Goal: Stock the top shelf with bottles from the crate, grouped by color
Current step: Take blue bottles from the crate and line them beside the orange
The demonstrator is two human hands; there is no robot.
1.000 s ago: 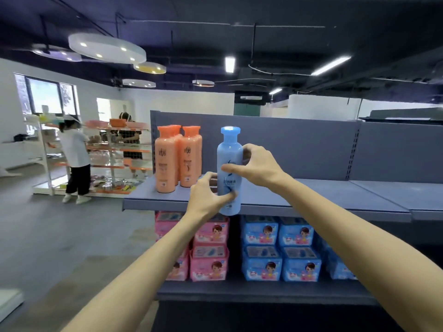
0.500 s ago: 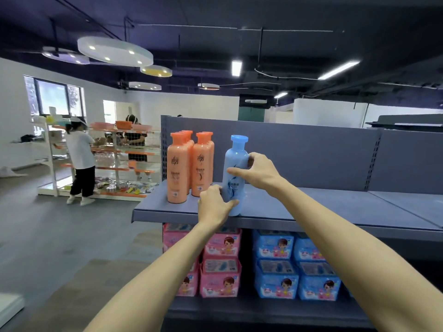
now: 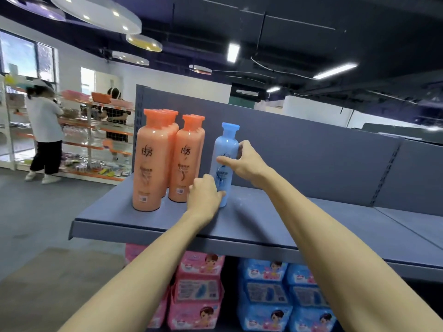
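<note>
the pale blue plastic bottle with a blue flip cap (image 3: pixel 224 161) stands upright on the grey-blue metal top shelf (image 3: pixel 275 224), just to the right of the cluster of tall orange plastic bottles with orange caps (image 3: pixel 167 159), near them but apart, and set back from the shelf's front lip. both hands are on it. the left hand (image 3: pixel 205 196) grasps the lower body near the base, fingers curled round the left and front of the bottle. the right hand (image 3: pixel 242 161) grips the middle from the right side, thumb across the printed label and fingers wrapped behind.

the bottle's base appears to sit on the shelf, though the left hand hides part of it, so whether it bears its full weight there cannot be told.

as a judgement: this is a smooth, glossy, rigid-walled bottle, probably filled and so fairly heavy for its size, tall and narrow with a small footprint, so it could tip if nudged high up. the slick sides favour a wrap round the waist or lower body rather than a pinch at the cap. easing it sideways is best done low down, keeping it clear of the orange group so the colours stay apart.

below, the lower shelf holds pink soft packs (image 3: pixel 199 293) and blue soft packs (image 3: pixel 282 293).
</note>
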